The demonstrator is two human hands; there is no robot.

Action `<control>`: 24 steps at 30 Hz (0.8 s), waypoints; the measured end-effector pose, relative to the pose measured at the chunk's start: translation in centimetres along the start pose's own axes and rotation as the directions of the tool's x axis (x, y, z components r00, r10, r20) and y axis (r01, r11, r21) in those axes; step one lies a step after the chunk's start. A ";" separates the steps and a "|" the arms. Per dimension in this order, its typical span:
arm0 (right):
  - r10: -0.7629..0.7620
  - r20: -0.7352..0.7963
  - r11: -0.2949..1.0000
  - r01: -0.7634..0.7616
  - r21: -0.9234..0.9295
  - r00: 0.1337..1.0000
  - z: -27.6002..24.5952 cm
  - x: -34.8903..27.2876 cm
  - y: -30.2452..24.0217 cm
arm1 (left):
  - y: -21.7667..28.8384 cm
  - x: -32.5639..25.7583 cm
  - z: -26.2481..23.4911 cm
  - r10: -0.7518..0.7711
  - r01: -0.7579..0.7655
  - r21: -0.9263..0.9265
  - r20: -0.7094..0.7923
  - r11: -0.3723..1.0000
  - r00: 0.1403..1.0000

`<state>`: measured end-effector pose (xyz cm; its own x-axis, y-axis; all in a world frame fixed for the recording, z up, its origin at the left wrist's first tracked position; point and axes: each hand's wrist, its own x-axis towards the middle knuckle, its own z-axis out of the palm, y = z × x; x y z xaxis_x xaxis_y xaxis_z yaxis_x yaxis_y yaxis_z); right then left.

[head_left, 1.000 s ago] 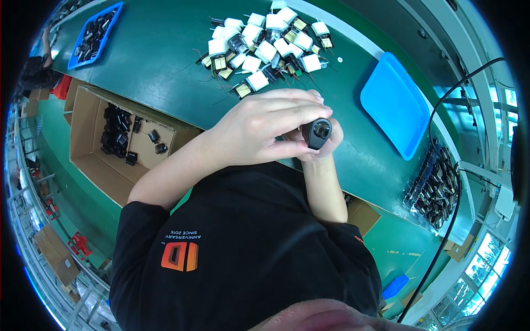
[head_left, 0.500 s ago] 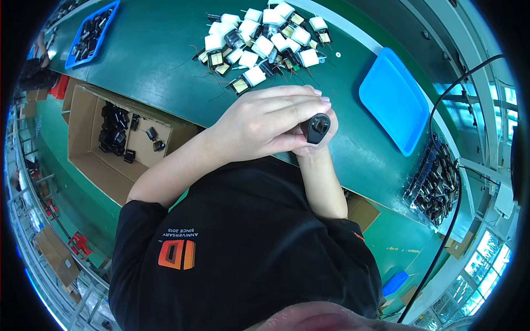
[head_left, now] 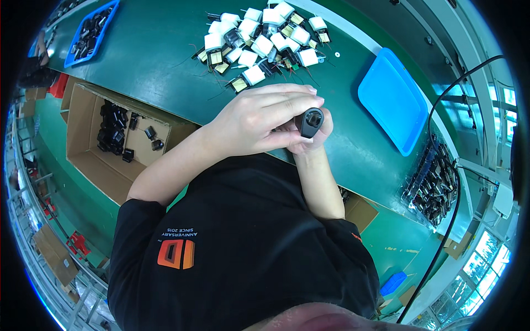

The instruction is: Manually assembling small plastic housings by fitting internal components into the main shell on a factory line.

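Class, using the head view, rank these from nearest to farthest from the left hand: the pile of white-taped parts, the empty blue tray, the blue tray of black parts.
1. Pile of white-taped parts, just above the left hand.
2. Empty blue tray, right.
3. Blue tray of black parts, far upper left.

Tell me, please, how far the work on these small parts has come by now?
Done: cannot tell; white-wrapped parts lie heaped on the green table, finished or not. In hand: both hands close on one small black part, left hand over it, right hand under. Left, it seems: many black parts in the cardboard box and the clear tray. The blue tray holds nothing.
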<state>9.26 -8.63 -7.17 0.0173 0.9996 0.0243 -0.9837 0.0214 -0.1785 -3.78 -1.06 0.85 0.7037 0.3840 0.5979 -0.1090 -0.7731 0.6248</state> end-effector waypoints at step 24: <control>-0.265 0.168 0.600 0.299 -0.742 0.949 4.6 -1.3 -0.7 | -1.0 0.1 -0.1 0.126 -0.126 0.051 -0.007 0.991 0.992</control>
<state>9.12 -10.08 -2.51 0.2476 0.9398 0.2355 -0.4521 0.3271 -0.8298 -3.67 -0.15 0.33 0.6790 0.2869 0.6757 -0.1604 -0.8402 0.5180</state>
